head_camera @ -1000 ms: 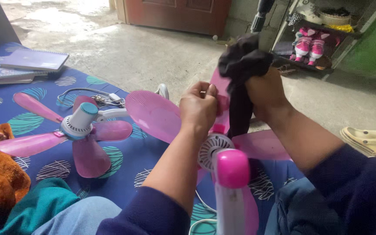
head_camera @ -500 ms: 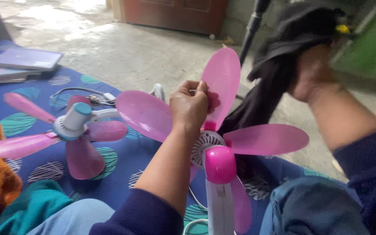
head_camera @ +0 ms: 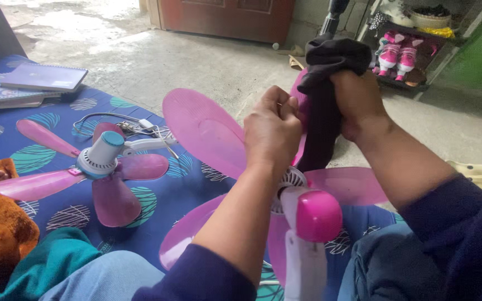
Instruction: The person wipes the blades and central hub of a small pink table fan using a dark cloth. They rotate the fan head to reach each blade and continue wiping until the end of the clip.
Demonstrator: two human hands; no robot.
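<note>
Pink fan sits propped in the lap, left hand fingers pinched shut on one blade to keep it from spinning, while right hand grips a dark cloth pressed against that blade.

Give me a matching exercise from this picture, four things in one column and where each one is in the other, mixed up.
Things:
1. dark cloth
2. second fan
3. notebooks
4. pink shoes

Places:
A. on the shelf at top right
B. lying flat on the blue mat, left of the hands
C. gripped in the right hand
D. stacked at the mat's far left corner

Pairs: 1-C, 2-B, 3-D, 4-A
</note>
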